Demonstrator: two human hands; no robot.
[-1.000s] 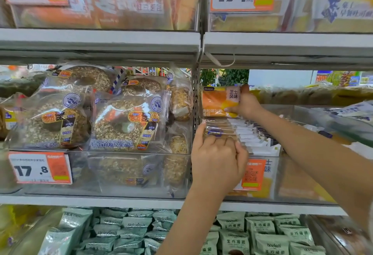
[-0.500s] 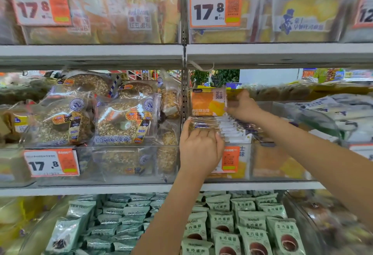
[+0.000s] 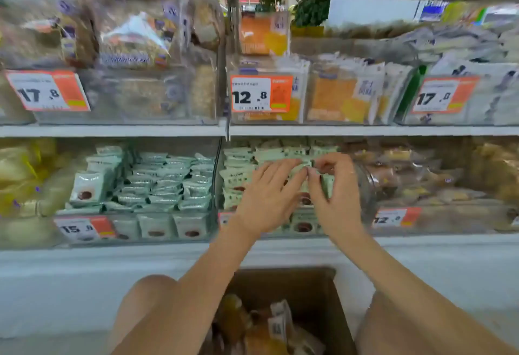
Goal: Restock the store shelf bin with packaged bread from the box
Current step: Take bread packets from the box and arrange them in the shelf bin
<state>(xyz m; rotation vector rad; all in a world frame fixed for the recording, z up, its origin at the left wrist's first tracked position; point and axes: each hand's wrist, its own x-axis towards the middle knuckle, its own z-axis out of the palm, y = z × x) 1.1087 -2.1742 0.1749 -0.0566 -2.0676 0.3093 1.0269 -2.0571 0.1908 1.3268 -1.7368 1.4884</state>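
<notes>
From the head camera, both hands are at the lower shelf, in front of a clear plastic bin (image 3: 365,186) filled with small pale green packets (image 3: 241,180). The left hand (image 3: 269,200) is flat, its fingers straight and a little spread, lying on top of the packets. The right hand (image 3: 334,194) has its thumb and fingers curled toward each other and seems to pinch the edge of one green packet, though the picture is blurred by motion and I cannot be fully sure.

The step in hand looks like tidying this bin. To do it well, I think the flat hand should hold the rows down lightly while the other hand sets the loose packet upright, without pressing the soft bread inside.

The brown cardboard box (image 3: 331,293) stands on the floor between the person's knees, and in it lie orange and yellow bread packs (image 3: 261,332) with white labels. The clear shelf bin (image 3: 304,93) with the 12.8 price tag (image 3: 261,93), on the shelf above, holds more packs of the same kind standing in rows. To the left of the hands, another clear bin (image 3: 157,228) holds more green packets, standing and stacked.
</notes>
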